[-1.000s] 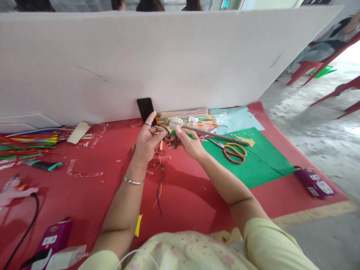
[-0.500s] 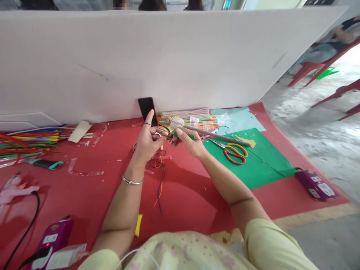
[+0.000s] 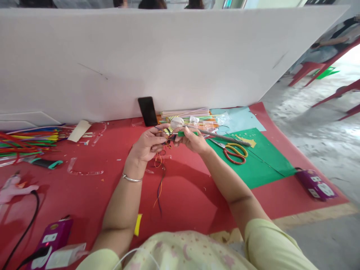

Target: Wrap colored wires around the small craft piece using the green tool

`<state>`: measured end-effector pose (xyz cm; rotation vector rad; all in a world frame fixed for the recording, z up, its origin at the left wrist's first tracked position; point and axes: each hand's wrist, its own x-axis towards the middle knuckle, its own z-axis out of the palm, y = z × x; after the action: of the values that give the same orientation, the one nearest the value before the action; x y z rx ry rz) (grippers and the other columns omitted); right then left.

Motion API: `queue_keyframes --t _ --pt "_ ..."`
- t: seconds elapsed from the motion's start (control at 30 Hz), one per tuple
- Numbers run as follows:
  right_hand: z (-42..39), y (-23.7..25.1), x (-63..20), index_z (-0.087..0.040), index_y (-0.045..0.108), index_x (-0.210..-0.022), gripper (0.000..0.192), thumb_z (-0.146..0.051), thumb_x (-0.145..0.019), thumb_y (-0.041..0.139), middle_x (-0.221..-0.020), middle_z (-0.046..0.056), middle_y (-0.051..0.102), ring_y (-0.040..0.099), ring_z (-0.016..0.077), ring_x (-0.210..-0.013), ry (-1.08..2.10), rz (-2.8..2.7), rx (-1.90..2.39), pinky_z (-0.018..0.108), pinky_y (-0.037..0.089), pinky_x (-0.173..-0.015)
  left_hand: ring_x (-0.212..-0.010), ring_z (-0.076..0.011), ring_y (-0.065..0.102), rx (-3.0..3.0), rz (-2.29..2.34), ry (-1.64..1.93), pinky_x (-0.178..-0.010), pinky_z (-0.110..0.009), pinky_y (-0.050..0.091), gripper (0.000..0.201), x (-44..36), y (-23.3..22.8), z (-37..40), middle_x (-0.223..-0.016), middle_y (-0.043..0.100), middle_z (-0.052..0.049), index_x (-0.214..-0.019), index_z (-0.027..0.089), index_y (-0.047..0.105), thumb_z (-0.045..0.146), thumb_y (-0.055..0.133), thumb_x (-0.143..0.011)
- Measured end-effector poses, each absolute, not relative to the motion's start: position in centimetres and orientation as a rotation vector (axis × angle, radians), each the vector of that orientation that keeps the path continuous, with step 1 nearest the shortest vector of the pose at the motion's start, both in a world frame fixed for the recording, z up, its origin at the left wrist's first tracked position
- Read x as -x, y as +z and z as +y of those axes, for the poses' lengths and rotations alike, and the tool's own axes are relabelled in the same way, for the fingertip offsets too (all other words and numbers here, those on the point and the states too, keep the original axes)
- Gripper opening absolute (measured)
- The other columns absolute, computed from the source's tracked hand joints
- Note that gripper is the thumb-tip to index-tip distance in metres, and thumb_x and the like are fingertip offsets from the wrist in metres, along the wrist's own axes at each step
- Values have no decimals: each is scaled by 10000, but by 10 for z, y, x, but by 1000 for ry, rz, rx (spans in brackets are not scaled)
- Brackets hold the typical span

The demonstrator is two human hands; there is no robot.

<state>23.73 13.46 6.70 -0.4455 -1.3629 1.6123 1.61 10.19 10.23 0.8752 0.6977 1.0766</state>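
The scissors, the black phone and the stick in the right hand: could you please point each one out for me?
scissors (image 3: 235,152), head view, on the red and yellow handles.
black phone (image 3: 147,111), head view, middle of its dark screen.
stick (image 3: 225,137), head view, on the bare grey shaft beyond the right hand (image 3: 192,141).

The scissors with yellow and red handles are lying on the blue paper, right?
Not quite. In the head view the scissors have yellow and red handles, but they lie on the green paper, not the blue paper behind it.

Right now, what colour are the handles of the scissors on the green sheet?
Yellow and red scissor handles, clearest in the head view.
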Motion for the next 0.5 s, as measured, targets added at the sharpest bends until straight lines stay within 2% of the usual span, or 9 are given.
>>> queue_keyframes --t 0.23,0.4,0.5 --pt "143 74 -253 -134 756 -746 613 -720 -862 896 -714 53 772 774 176 -579 1811 -1402 426 298 683 -582 -443 -6 357 -975 761 1082 -417 -177 201 500 -18 104 98 -771 754 -2 -1120 198 895 87 944 -636" --pt "144 73 -256 -123 775 -789 553 -647 -818 950 -693 58 788 795 204 -573 1883 -1382 448 313 703 -587 -446 -18 396 -1019 775 1049 -413 -180 227 477 -15 104 97 -743 736 -2 -1083 192 908 93 947 -618" --pt "144 73 -258 -133 759 -784 527 -623 -812 949 -675 47 780 801 210 -581 1903 -1383 458 316 708 -593 -507 -46 503 -1030 798 1038 -431 -166 304 498 -15 103 96 -782 741 -4 -1096 207 908 98 960 -612"
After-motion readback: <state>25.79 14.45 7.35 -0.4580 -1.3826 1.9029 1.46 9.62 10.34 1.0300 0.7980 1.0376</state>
